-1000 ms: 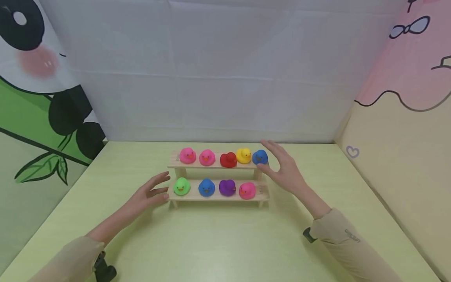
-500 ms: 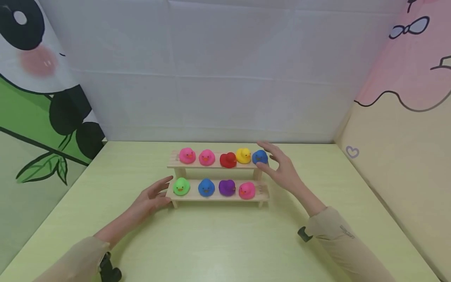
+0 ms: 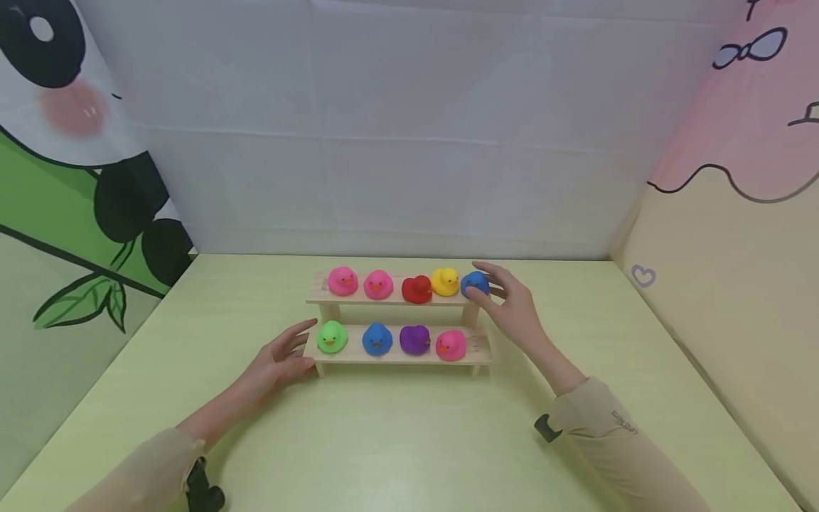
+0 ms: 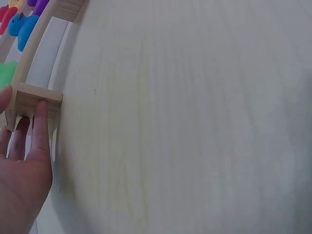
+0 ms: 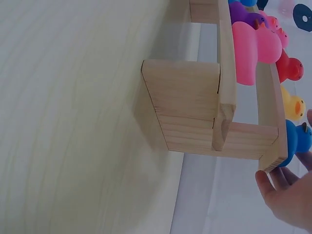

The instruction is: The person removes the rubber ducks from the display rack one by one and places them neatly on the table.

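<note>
A two-tier wooden stand (image 3: 387,359) holds small rubber ducks. At the right end of its upper shelf sits a blue duck (image 3: 475,284); my right hand (image 3: 515,307) has its thumb in front of this duck and fingers behind, pinching it. In the right wrist view the same blue duck (image 5: 294,141) is on the shelf end, with fingertips also at that end. My left hand (image 3: 279,361) touches the stand's lower left end, its fingers extended. The left wrist view shows those fingers against the end leg (image 4: 40,93), beside the green duck (image 4: 7,74).
Two pink ducks, a red duck (image 3: 417,289) and a yellow duck (image 3: 445,281) share the upper shelf. Below stand the green, another blue duck (image 3: 377,340), a purple duck (image 3: 414,340) and a pink duck (image 3: 451,345). A white sheet (image 3: 409,142) hangs behind the table (image 3: 409,441).
My right hand has closed in from beside the upper blue duck to pinch it. My left hand has moved slightly right, up against the stand's lower left end.
</note>
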### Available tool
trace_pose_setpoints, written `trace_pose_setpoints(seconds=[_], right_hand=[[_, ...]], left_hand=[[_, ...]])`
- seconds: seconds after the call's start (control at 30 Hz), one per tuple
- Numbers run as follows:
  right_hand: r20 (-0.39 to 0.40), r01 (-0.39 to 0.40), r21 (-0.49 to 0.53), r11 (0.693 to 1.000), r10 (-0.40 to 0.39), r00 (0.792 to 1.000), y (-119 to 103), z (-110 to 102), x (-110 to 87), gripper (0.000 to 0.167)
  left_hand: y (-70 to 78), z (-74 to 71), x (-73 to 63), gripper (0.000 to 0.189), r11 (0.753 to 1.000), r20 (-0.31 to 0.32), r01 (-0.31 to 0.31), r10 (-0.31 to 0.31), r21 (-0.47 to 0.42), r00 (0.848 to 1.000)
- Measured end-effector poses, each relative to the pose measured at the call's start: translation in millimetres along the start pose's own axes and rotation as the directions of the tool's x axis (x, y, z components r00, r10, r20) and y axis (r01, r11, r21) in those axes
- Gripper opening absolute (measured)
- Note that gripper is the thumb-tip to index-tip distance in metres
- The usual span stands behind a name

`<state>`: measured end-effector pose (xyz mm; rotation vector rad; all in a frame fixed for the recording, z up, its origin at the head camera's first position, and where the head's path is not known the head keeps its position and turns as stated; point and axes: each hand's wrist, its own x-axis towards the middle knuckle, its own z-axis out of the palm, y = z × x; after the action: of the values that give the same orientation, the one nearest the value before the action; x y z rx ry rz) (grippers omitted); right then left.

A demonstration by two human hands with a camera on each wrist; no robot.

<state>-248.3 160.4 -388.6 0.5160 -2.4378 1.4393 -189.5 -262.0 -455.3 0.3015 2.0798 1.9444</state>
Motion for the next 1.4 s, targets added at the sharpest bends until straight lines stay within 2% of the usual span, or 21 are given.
trace_pose_setpoints(seconds=[0.2, 0.37, 0.57, 0.8, 1.07, 1.17, 1.3, 1.4], right_hand=[[-0.035, -0.013, 0.002, 1.000, 0.013, 0.999, 0.3, 2.8, -0.8, 0.047], [-0.018, -0.020, -0.023, 1.000, 0.019, 1.000, 0.7, 3.2, 1.1, 0.048], [0.055, -0.063, -0.010, 0.998, 0.063, 0.997, -2.1, -4.7, 5.3, 0.049], [0.161, -0.107, 0.010, 0.994, 0.104, 0.981, -0.6, -17.1, 11.4, 0.050], [0.235, -0.077, 0.003, 0.997, 0.074, 0.969, 6.8, -26.3, 17.1, 0.044], [0.243, -0.038, 0.000, 0.999, 0.037, 0.969, 11.6, -29.8, 19.5, 0.041], [0.204, 0.035, 0.012, 0.999, -0.037, 0.978, 22.6, -34.0, 20.7, 0.041], [0.146, 0.070, 0.068, 0.995, -0.079, 0.986, 31.1, -36.9, 20.9, 0.041]], left_hand=[[-1.4, 0.8, 1.8, 0.071, 1.000, 0.003, -0.005, 0.006, -0.009, 1.000], [-3.6, 0.7, 1.1, 0.070, 1.000, -0.004, -0.008, 0.008, -0.009, 1.000], [-3.5, 0.4, 0.0, 0.071, 1.000, -0.022, 0.022, -0.021, 0.014, 1.000], [-4.4, 0.7, 0.1, 0.071, 1.000, -0.027, 0.029, -0.029, 0.012, 0.999], [-6.8, -1.4, 1.1, 0.069, 1.000, -0.023, 0.015, -0.015, 0.024, 1.000], [-8.1, -1.9, 0.8, 0.069, 1.000, -0.030, 0.012, -0.011, 0.028, 0.999], [-9.9, -1.8, -0.3, 0.069, 1.000, -0.031, 0.005, -0.005, 0.031, 1.000], [-10.6, -1.7, -0.3, 0.069, 0.999, -0.027, 0.000, 0.001, 0.033, 1.000]])
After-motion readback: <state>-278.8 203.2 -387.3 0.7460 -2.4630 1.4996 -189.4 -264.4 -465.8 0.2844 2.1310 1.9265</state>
